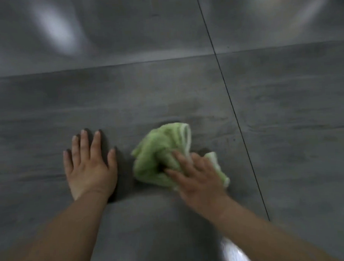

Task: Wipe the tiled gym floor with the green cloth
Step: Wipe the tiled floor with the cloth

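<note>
A crumpled green cloth [160,154] with a pale hem lies bunched on the grey tiled floor [126,93], near the middle of the view. My right hand [196,176] presses down on the cloth's near right part, fingers spread over it and partly sunk into the folds; the hand is blurred. My left hand [89,163] rests flat on the bare tile to the left of the cloth, fingers apart, holding nothing. A hand's width of floor separates it from the cloth.
Large grey tiles fill the whole view. A dark grout line [231,108] runs from top centre down to the lower right, just right of the cloth. A fainter joint [105,66] crosses the floor beyond the hands. Light glare shows on the far tiles.
</note>
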